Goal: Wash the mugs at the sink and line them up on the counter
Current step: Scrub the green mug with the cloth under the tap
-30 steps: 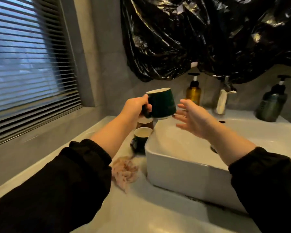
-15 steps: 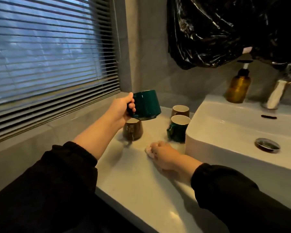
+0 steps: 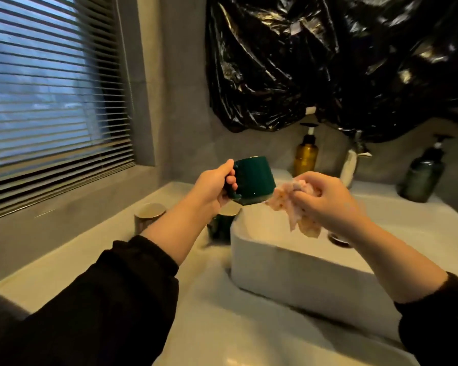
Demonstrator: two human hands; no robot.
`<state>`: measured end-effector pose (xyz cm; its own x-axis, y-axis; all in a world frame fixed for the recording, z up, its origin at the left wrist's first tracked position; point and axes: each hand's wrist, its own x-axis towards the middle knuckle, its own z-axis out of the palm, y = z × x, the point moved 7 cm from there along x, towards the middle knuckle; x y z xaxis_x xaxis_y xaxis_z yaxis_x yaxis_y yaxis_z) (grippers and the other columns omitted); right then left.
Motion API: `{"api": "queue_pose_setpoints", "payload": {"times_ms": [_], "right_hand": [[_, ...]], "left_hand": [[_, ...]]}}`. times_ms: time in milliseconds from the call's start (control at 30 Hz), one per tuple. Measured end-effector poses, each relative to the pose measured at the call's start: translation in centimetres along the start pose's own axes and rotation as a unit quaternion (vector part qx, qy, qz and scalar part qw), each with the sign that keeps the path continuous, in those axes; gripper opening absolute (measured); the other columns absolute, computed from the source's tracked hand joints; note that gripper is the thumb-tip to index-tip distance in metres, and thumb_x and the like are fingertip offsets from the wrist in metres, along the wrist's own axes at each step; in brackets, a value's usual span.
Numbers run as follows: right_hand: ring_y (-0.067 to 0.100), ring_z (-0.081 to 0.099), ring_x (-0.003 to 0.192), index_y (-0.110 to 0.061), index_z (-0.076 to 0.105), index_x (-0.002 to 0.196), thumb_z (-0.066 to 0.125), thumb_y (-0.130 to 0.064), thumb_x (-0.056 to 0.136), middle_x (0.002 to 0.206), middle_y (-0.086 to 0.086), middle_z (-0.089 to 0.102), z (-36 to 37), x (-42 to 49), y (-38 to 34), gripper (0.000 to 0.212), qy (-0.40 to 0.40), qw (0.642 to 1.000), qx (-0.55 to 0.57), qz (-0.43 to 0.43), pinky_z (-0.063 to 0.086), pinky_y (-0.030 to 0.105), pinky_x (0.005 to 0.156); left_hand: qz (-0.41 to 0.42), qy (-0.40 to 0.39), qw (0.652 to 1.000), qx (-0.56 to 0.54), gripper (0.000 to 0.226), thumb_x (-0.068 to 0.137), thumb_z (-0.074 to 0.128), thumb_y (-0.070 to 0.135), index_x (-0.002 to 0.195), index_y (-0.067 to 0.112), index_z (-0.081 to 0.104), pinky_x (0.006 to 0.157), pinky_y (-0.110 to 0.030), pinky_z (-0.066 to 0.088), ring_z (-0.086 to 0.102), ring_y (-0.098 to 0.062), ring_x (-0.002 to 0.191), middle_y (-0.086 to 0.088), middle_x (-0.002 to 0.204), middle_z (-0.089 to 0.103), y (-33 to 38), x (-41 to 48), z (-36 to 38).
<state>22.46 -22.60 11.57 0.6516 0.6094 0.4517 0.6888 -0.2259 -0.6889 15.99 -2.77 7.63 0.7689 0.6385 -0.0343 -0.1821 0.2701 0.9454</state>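
Note:
My left hand (image 3: 213, 187) grips a dark green mug (image 3: 253, 178) by its handle and holds it upside down over the left rim of the white sink (image 3: 288, 270). My right hand (image 3: 325, 199) clutches a pinkish cloth (image 3: 299, 212), which hangs over the basin and touches the mug's lower rim. On the counter (image 3: 95, 262) left of the sink stand a brown mug (image 3: 149, 215) and another green mug (image 3: 224, 224), partly hidden behind my left forearm.
An amber pump bottle (image 3: 306, 157), the tap (image 3: 353, 165) and a dark green pump bottle (image 3: 423, 175) stand along the back of the sink. The drain (image 3: 337, 240) shows below my right wrist. Black plastic sheeting (image 3: 328, 62) hangs above. A blind-covered window (image 3: 50, 88) lies left.
My right hand has lifted the cloth off the counter and brought it up to the mug. My left hand has carried the green mug right, back over the sink's edge.

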Motion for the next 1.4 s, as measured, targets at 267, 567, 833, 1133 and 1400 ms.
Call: {"api": "queue_pose_setpoints", "payload": {"times_ms": [267,567,833,1133,1400], "right_hand": [[0.015,0.056,0.082,-0.015,0.053,0.104,0.046,-0.016,0.098,0.094,0.006,0.059,-11.0,-0.9,13.4,0.009,0.134,0.969,0.083,0.189,0.045,0.030,0.067],[0.023,0.051,0.082,-0.014,0.053,0.088,0.048,-0.022,0.094,0.101,0.004,0.038,-10.9,3.3,16.5,0.011,0.225,0.961,0.007,0.163,0.046,0.025,0.058],[0.014,0.052,0.091,-0.017,0.032,0.134,0.053,-0.007,0.092,0.110,-0.002,0.043,-9.2,4.4,16.1,0.047,0.095,0.986,-0.133,0.029,0.046,0.022,0.076],[0.018,0.053,0.070,-0.013,0.074,0.095,0.075,-0.019,0.081,0.090,0.001,0.055,-8.0,4.4,14.0,0.015,0.104,0.955,-0.252,-0.115,0.036,0.010,0.059],[0.024,0.054,0.067,-0.010,0.073,0.083,0.069,-0.008,0.082,0.086,0.008,0.056,-8.9,4.1,13.4,0.004,0.180,0.933,-0.291,-0.111,0.050,0.036,0.054]], "left_hand": [[-0.126,-0.134,0.983,-0.012,0.028,0.097,0.043,0.024,0.071,0.015,0.050,0.048,-0.018,0.040,0.039,-0.007,0.051,0.005,0.047,0.045,-5.9,1.0,15.4],[-0.175,-0.159,0.971,-0.034,0.020,0.094,0.039,0.012,0.081,0.008,0.054,0.052,-0.019,0.038,0.042,-0.008,0.051,0.001,0.058,0.047,-9.9,2.9,22.3],[-0.174,-0.153,0.972,0.028,0.026,0.100,0.040,0.018,0.082,0.009,0.056,0.061,-0.022,0.041,0.044,-0.012,0.060,-0.002,0.062,0.047,-11.6,6.7,21.5],[-0.129,-0.146,0.979,0.066,0.036,0.103,0.036,0.022,0.073,0.011,0.052,0.057,-0.019,0.039,0.041,-0.011,0.056,-0.001,0.060,0.044,-10.5,7.1,22.0],[-0.100,-0.170,0.962,0.191,0.038,0.103,0.034,0.028,0.073,0.013,0.051,0.063,-0.023,0.037,0.040,-0.012,0.058,-0.001,0.062,0.044,-11.2,6.1,22.8]]}}
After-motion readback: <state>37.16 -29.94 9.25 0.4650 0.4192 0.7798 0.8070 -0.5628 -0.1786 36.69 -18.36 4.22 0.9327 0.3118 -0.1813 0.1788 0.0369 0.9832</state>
